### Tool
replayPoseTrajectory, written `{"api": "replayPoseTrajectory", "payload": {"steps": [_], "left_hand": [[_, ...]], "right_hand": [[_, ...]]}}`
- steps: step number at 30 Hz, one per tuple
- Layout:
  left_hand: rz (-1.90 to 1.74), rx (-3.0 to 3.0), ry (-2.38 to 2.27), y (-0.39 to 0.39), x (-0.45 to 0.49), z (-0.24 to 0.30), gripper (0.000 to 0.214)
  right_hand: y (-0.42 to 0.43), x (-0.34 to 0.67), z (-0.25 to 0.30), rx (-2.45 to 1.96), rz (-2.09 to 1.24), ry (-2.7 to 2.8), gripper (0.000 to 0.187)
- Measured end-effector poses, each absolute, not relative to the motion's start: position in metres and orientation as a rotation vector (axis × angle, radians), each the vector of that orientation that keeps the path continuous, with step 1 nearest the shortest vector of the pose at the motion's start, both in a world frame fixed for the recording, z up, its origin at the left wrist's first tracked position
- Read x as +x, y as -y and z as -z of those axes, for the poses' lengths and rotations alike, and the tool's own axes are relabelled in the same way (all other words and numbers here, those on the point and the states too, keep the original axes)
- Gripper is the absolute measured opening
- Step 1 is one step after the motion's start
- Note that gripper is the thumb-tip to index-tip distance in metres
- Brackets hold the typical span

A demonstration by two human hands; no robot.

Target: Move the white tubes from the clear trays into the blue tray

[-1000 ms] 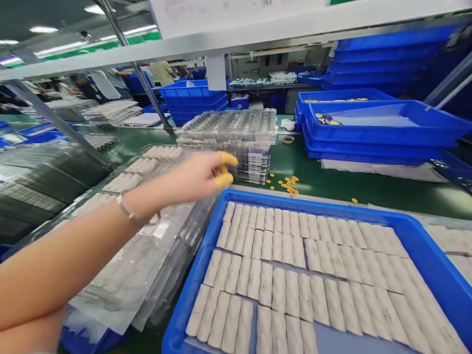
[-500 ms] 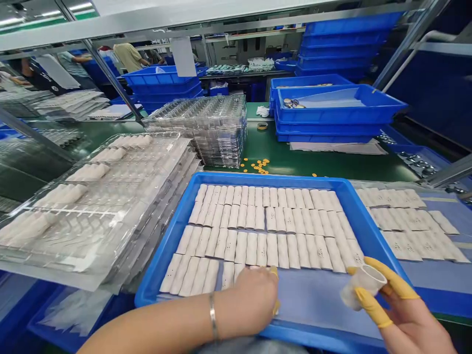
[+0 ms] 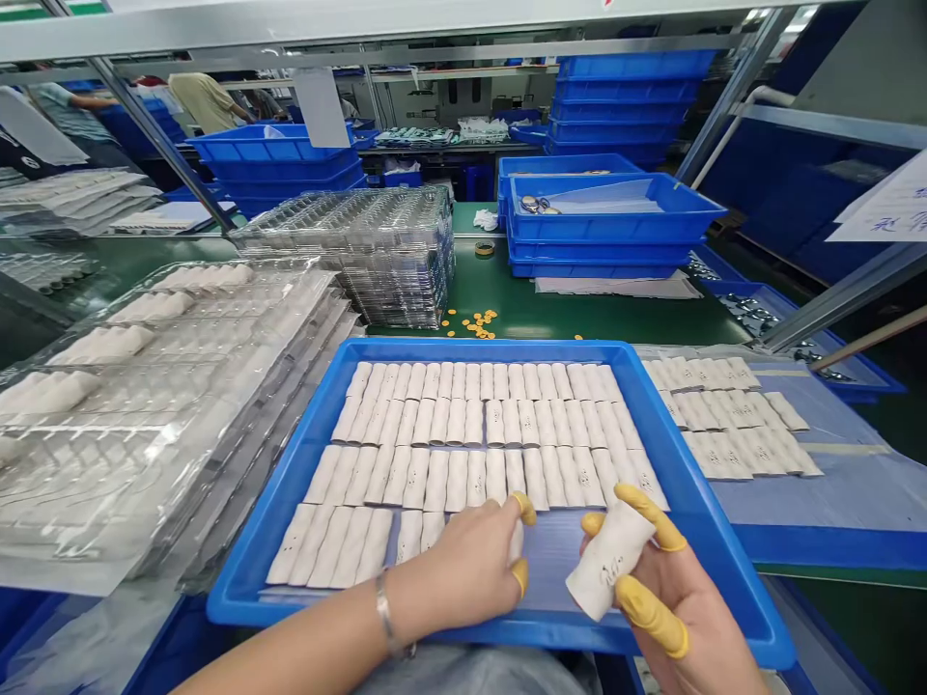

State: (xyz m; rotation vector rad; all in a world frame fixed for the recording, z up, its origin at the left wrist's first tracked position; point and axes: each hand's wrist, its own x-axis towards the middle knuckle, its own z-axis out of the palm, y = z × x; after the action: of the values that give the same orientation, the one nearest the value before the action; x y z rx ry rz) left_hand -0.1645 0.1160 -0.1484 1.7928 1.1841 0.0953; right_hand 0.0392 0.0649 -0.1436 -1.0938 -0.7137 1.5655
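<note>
Where a clear cup sat before, the right hand [image 3: 673, 589] grips a white roll [image 3: 608, 550], left hand [image 3: 470, 560] unclear.

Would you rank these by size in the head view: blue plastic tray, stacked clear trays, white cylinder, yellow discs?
Blue plastic tray, largest
Stack of clear plastic trays, farther, so unsure
White cylinder in the right hand
Yellow discs, smallest
</note>
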Motion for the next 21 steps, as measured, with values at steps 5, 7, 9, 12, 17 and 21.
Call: {"api": "replayPoseTrajectory", "payload": {"steps": [5, 7, 9, 12, 17, 21], "left_hand": [[-0.427, 1.352, -0.918, -0.108, -0.184, 0.133, 0.068], [-0.593, 1.021, -0.717, -0.105, -0.188, 0.133, 0.066], [-0.696, 0.775, -0.544, -0.101, -0.191, 0.134, 0.057], [-0.755, 0.681, -0.467, -0.097, -0.195, 0.138, 0.056], [-0.851, 0.631, -0.475, -0.096, -0.203, 0.142, 0.046], [-0.891, 0.574, -0.484, -0.098, -0.211, 0.138, 0.062]], "right_hand": [[-0.066, 0.024, 0.133, -1.046, -1.715, 0.636, 0.067], [-0.068, 0.017, 0.131, -1.015, -1.750, 0.638, 0.066], [-0.071, 0.010, 0.130, -0.965, -1.796, 0.648, 0.064], [-0.074, 0.000, 0.128, -0.928, -1.835, 0.705, 0.059], [-0.078, -0.014, 0.126, -0.944, -1.821, 0.791, 0.057], [-0.079, -0.021, 0.124, -0.855, -1.861, 0.758, 0.056]]}}
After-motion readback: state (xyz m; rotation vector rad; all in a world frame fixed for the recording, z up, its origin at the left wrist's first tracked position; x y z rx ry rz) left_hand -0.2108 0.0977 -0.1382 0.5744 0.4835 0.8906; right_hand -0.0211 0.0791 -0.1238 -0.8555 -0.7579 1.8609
